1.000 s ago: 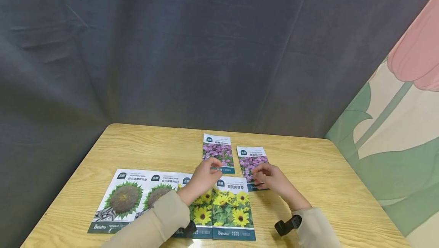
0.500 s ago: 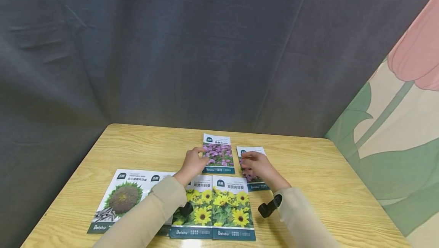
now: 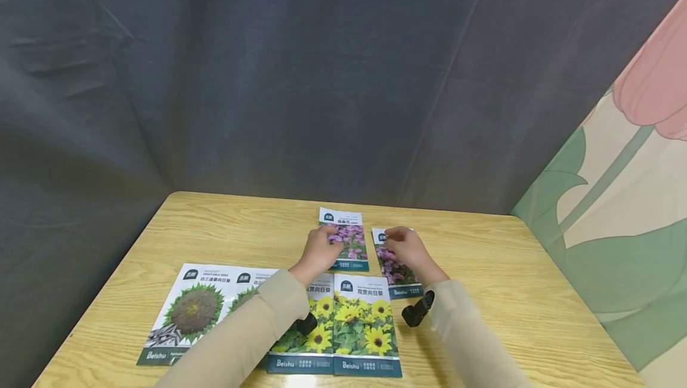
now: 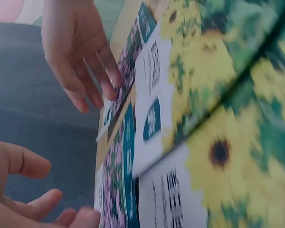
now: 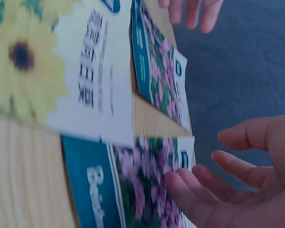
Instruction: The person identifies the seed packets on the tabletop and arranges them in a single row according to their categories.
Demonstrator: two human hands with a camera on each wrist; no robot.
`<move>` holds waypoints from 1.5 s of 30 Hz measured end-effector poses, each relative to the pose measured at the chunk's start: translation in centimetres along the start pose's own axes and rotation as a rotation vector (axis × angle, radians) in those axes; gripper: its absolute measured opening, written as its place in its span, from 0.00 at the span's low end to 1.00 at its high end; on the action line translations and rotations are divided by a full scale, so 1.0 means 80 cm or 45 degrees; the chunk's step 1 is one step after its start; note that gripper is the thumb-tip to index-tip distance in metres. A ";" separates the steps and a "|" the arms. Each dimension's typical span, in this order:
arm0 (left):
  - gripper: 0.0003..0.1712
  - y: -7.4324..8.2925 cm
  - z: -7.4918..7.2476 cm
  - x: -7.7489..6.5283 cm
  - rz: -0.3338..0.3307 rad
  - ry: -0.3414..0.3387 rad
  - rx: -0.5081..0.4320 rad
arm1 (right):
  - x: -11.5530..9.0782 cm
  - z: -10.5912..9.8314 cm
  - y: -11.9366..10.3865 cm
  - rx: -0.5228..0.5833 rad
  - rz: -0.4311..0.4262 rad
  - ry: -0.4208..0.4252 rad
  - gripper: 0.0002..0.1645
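Note:
My left hand (image 3: 319, 252) hovers by the left edge of a seed packet with purple flowers (image 3: 351, 248), thumb and fingers apart and holding nothing. Over a second purple-flower seed packet (image 3: 397, 278) is my right hand (image 3: 412, 252), its fingers loosely bent around bare air. In the right wrist view the right fingertips (image 5: 178, 187) overlap that packet's picture; whether they touch it I cannot tell. Nearer to me lie two yellow-flower seed packets (image 3: 367, 323), side by side. My left sleeve partly covers the left one of them.
Two sunflower seed packets (image 3: 190, 313) lie at the front left, the second partly under my left forearm. All packets lie face up on a wooden table (image 3: 241, 227). A dark curtain (image 3: 322, 78) hangs behind it, and a tulip-patterned cloth (image 3: 617, 227) is on the right.
My left hand went left, then came partly back to the right. The right hand moved left and farther away across its purple packet. The packets stay in place.

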State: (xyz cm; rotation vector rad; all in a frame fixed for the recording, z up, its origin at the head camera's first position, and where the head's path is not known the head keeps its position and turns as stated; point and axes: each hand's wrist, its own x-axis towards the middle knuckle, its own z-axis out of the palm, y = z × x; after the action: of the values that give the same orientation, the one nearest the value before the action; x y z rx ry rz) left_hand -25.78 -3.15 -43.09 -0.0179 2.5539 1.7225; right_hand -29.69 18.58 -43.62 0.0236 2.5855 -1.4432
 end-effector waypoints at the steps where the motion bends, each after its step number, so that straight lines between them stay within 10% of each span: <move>1: 0.27 0.003 0.005 0.000 0.004 -0.030 -0.017 | 0.000 -0.004 0.002 -0.025 0.007 0.021 0.24; 15: 0.31 0.029 0.057 -0.005 -0.110 -0.347 -0.227 | -0.005 -0.037 0.019 -0.259 -0.020 0.157 0.24; 31: 0.27 0.031 0.079 0.001 -0.148 -0.361 -0.222 | 0.002 -0.051 0.042 -0.363 0.047 0.208 0.27; 45: 0.30 0.033 0.091 0.000 -0.136 -0.318 -0.512 | -0.005 -0.079 0.042 -0.265 0.058 0.311 0.25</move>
State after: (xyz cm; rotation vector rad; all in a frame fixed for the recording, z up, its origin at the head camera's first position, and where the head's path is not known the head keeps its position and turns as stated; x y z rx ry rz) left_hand -25.60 4.60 -43.34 0.0384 1.9683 2.0181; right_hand -29.93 25.71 -43.18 0.2437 2.8968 -1.2159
